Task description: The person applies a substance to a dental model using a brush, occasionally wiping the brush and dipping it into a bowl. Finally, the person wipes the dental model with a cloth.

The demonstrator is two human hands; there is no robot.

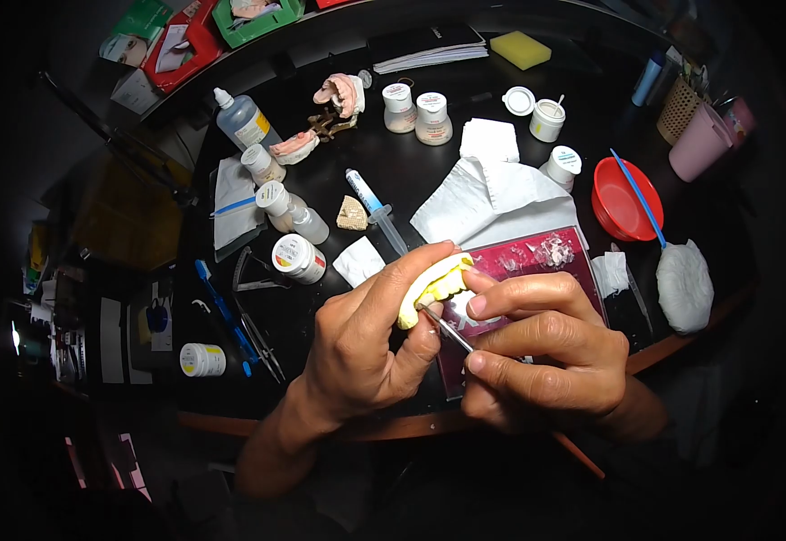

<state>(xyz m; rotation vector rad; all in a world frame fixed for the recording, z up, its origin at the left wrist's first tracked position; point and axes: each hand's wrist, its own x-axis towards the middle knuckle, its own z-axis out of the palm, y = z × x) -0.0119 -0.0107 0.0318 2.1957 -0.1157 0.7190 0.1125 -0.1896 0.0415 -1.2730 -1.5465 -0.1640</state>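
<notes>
A yellow dental cast (pixel 417 290), curved with a row of teeth, is held up in my left hand (pixel 363 335), fingers behind it and thumb below. My right hand (pixel 555 350) grips a thin metal dental instrument (pixel 452 334) like a pen. Its tip meets the cast's inner lower edge, and one right fingertip rests by the teeth. Beneath my hands lies a magenta board (pixel 576 287) with pale crumbs (pixel 553 252) at its upper right. A syringe (pixel 376 211) lies just beyond my left hand.
White jars and bottles (pixel 299 258) stand at the left, near a blue toothbrush (pixel 227 316). A hinged denture model (pixel 339 99) sits behind. White tissue (pixel 492 198) lies past the board. At the right are a red bowl (pixel 606 200) with a blue-handled tool (pixel 638 198) and a white pad (pixel 685 293).
</notes>
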